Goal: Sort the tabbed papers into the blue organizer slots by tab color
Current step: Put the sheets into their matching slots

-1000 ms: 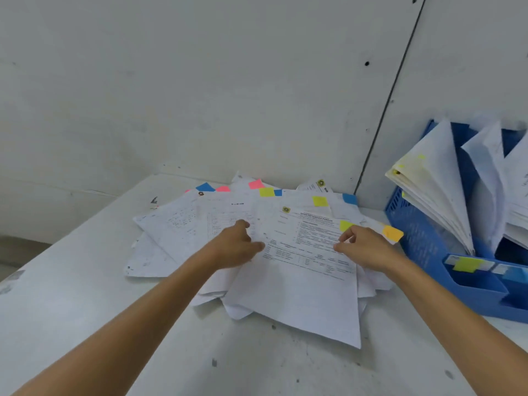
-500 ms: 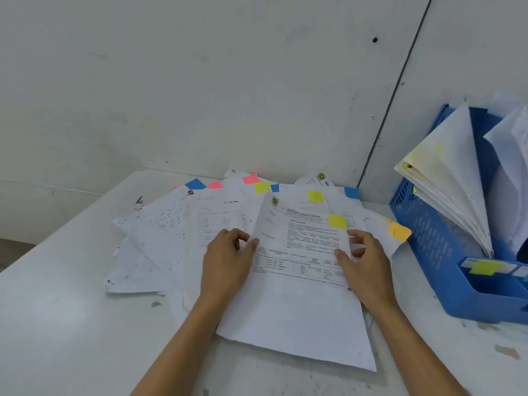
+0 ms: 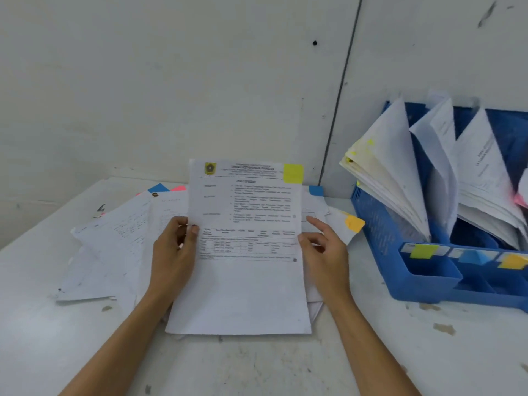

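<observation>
A printed sheet [image 3: 245,281] with a yellow-green tab [image 3: 293,173] at its top right corner is lifted upright over the paper pile. My left hand [image 3: 174,252] pinches its left edge, thumb on the front. My right hand [image 3: 323,250] pinches the right edge, index finger stretched out. Below lies the loose pile of papers [image 3: 114,241] with blue [image 3: 315,190], pink [image 3: 178,188] and orange [image 3: 355,223] tabs. The blue organizer [image 3: 380,232] stands at the right, its slots holding leaning sheets [image 3: 391,167]. Its front bears a green label [image 3: 423,250], a blue label [image 3: 473,257] and an orange label [image 3: 513,261].
The white table [image 3: 257,364] has chipped spots near the organizer. A grey wall rises right behind the pile and the organizer, with a vertical seam [image 3: 340,90] above the table's back edge.
Both hands have lifted the yellow-tabbed sheet off the pile; it now stands upright in front of me. The view has shifted, showing more of the organizer.
</observation>
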